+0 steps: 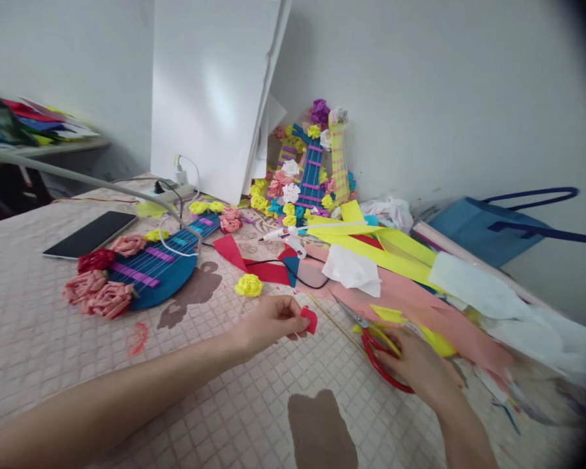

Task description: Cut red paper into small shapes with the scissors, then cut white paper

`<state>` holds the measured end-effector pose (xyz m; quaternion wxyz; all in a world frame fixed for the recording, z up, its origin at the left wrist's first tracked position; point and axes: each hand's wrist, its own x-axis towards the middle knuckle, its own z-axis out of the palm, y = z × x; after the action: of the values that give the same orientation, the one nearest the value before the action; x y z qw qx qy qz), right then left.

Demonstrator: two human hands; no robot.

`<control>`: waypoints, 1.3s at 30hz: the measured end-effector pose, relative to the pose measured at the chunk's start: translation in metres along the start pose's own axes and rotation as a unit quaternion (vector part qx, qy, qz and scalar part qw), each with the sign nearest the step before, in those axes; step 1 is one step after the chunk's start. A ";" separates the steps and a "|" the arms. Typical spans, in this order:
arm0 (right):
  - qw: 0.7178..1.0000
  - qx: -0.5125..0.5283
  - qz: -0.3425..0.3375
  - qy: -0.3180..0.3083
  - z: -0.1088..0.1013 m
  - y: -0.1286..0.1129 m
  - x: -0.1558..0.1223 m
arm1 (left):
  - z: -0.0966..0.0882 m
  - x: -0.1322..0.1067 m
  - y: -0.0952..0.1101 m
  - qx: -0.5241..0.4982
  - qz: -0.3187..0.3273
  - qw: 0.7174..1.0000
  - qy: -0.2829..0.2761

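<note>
Between the thumb and fingers of my left hand (pixel 268 324) is a small piece of red paper (pixel 311 320), pinched above the table. My right hand (pixel 417 365) has its fingers on the handles of a pair of scissors (pixel 366 331), which are red outside and yellow inside. The blades point away to the upper left, close to the pink paper. A thin wooden stick (pixel 336 324) lies between my hands. Just beyond my left hand sits a yellow paper flower (pixel 249 284).
A blue paper guitar (pixel 168 286) with paper flowers lies at left beside a dark tablet (pixel 92 233). Behind are a glue gun (pixel 278 233), yellow strips (pixel 395 257), pink paper (pixel 410 293) and white scraps (pixel 354 270). Decorated guitars (pixel 313 170) lean on the wall; a blue bag (pixel 488 228) stands right.
</note>
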<state>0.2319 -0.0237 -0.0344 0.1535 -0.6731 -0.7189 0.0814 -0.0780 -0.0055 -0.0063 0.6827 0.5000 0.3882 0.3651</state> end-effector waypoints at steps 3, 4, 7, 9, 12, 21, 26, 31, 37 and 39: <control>0.999 0.032 0.015 0.034 -0.004 0.003 -0.001 | -0.001 0.003 -0.003 -0.009 0.004 1.000 0.013; 0.997 0.043 0.032 0.054 -0.006 0.002 -0.002 | -0.002 0.004 -0.004 -0.012 0.008 1.000 0.012; 0.989 0.096 0.075 0.088 -0.012 -0.009 -0.003 | -0.005 0.008 -0.008 -0.019 0.025 0.999 0.007; 0.985 0.137 0.072 0.076 -0.013 -0.022 -0.003 | -0.007 0.010 -0.009 -0.021 0.037 0.999 0.009; 0.988 0.142 0.005 0.067 -0.009 -0.043 -0.004 | -0.010 0.012 -0.008 -0.012 0.053 0.998 0.012; 0.980 0.178 -0.057 0.066 0.010 -0.063 -0.011 | -0.015 0.014 -0.006 0.065 0.093 0.993 0.030; 0.983 0.153 -0.055 0.080 0.010 -0.061 -0.011 | -0.012 0.012 -0.008 0.105 0.094 0.990 0.023; 0.982 0.151 -0.048 0.104 0.012 -0.059 -0.008 | -0.008 0.009 -0.011 0.065 0.080 0.995 -0.009; 0.982 0.155 -0.050 0.093 0.011 -0.069 -0.008 | -0.008 0.012 -0.016 0.010 0.057 0.998 -0.013; 0.982 0.155 -0.055 0.097 0.010 -0.073 -0.009 | -0.010 0.014 -0.018 0.007 0.050 0.999 -0.011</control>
<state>0.1605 -0.0371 -0.0215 0.3296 -0.6056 -0.7148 0.1174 -0.0782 0.0069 -0.0282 0.6646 0.5269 0.3581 0.3906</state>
